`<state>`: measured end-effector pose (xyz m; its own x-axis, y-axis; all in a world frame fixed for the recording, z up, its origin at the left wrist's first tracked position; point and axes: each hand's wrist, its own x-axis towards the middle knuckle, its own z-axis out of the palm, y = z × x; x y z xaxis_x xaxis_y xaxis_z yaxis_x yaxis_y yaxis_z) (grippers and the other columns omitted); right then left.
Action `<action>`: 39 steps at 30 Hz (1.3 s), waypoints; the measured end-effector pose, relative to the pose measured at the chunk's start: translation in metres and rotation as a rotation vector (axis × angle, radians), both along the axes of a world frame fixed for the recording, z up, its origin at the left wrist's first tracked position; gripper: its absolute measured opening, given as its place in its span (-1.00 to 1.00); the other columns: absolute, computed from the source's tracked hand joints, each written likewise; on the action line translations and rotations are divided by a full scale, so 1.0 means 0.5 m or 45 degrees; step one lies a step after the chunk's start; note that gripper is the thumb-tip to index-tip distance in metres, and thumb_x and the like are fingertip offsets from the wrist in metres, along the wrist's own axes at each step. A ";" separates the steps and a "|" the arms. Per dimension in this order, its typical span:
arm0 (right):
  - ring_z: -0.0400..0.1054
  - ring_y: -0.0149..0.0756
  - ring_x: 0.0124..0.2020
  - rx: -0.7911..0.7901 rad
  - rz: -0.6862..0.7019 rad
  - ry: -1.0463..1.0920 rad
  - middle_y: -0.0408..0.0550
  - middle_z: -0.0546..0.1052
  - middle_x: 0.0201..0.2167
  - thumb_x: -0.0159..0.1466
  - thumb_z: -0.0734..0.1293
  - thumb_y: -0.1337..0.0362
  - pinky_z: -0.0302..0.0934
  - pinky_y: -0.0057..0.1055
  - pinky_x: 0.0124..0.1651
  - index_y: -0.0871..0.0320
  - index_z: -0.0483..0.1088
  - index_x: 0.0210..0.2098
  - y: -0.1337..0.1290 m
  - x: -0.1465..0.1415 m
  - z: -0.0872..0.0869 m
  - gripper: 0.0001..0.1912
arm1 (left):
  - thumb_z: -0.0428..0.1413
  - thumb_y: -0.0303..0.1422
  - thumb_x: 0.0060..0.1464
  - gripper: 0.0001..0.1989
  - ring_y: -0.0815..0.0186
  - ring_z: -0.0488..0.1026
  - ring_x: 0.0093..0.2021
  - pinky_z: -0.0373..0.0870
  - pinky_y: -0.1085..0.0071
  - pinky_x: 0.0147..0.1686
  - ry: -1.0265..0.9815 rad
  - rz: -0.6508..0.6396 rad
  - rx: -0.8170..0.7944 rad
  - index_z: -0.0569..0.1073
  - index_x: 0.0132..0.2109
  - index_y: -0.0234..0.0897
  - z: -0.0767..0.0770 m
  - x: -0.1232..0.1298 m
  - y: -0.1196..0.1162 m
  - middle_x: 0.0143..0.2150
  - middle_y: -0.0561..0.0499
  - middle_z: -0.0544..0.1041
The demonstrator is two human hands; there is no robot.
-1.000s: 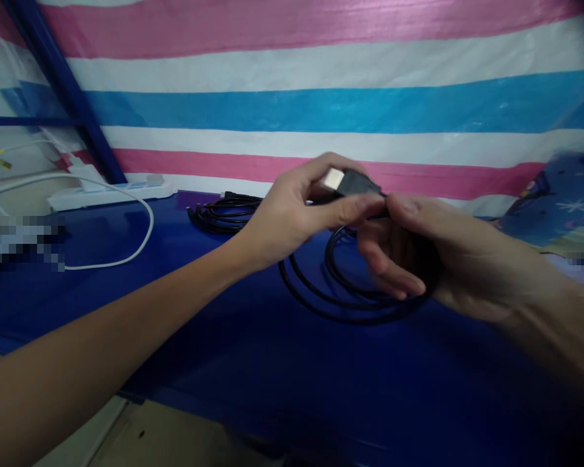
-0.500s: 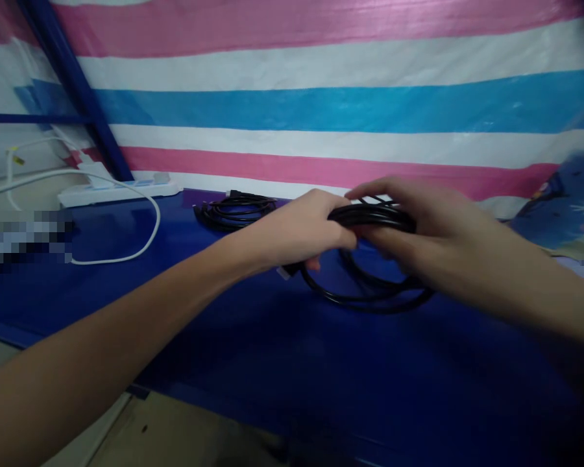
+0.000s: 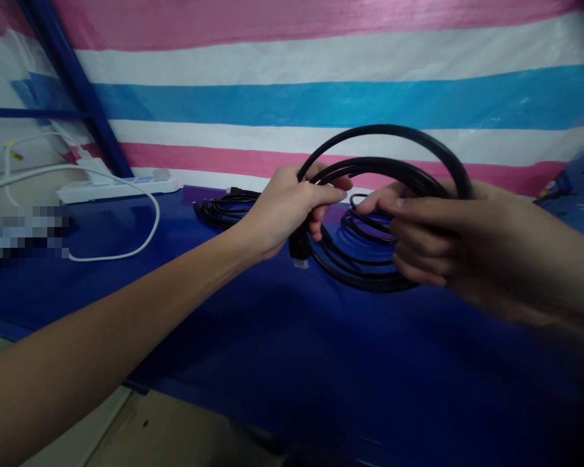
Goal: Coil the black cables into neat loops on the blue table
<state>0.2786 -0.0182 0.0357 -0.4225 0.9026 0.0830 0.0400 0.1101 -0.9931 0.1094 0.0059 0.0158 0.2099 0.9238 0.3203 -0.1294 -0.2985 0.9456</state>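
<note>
Left hand (image 3: pixel 289 211): fingers curled round left side of coiled black cable (image 3: pixel 387 163); right hand (image 3: pixel 448 240): fingers folded, gripping its right side. Coil spans between them over blue counter (image 3: pixel 253 324); metal-tipped plug (image 3: pixel 299 248) hangs below left hand. Farther back, left: black cable bundle (image 3: pixel 233 206), then white power strip (image 3: pixel 121 189)

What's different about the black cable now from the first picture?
The plug was up between the fingers of the left hand; now it hangs below that hand, pointing down. The cable has moved up: its loops arch above both hands. The right hand still holds it. The white strip stayed put.
</note>
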 end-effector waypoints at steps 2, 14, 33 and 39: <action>-0.24 -0.56 -0.76 -0.056 0.023 -0.046 -0.29 -0.10 -0.78 0.12 0.35 0.28 -0.15 -0.50 -0.78 0.13 0.25 -0.66 0.004 0.010 0.006 -0.72 | 0.19 -0.52 -0.06 -0.88 0.58 0.13 -0.73 0.12 0.62 -0.68 0.023 -0.003 -0.036 0.40 -0.34 -0.29 0.012 0.000 -0.008 -0.69 0.22 0.17; -0.08 -0.63 -0.75 0.332 -0.208 0.099 -0.26 0.14 -0.73 0.08 0.40 0.38 -0.24 -0.54 -0.73 0.19 0.43 -0.49 -0.001 0.005 0.001 -0.95 | 0.18 -0.54 -0.06 -0.86 0.58 0.18 -0.69 0.10 0.58 -0.65 0.349 -0.105 0.151 0.37 -0.33 -0.31 0.033 -0.005 -0.021 -0.62 0.18 0.23; 0.01 -0.09 0.32 1.359 0.160 -0.464 -0.02 0.19 0.26 0.07 0.37 0.45 -0.02 -0.12 0.32 0.07 0.29 0.08 -0.011 -0.039 -0.080 -0.42 | -0.21 -0.53 0.20 -0.72 0.59 0.08 -0.73 0.02 0.66 -0.70 -0.423 -0.068 -0.542 0.26 -0.44 -0.32 0.014 0.023 -0.024 -0.67 0.15 0.17; 0.40 -0.28 -0.09 0.816 0.005 0.085 -0.12 0.49 -0.26 0.32 0.22 0.26 0.25 -0.22 0.11 0.10 0.35 -0.49 0.002 -0.053 -0.070 -0.75 | -0.11 -0.58 0.05 -0.81 0.48 0.32 -0.53 0.31 0.54 -0.42 -0.328 -0.036 -0.339 0.33 -0.42 -0.33 -0.008 0.029 -0.016 -0.57 0.09 0.32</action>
<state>0.2522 -0.0172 0.0009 -0.4012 0.6637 0.6313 -0.0212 0.6823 -0.7308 0.1239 -0.0020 0.0119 0.1801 0.9769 0.1155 -0.3782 -0.0396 0.9249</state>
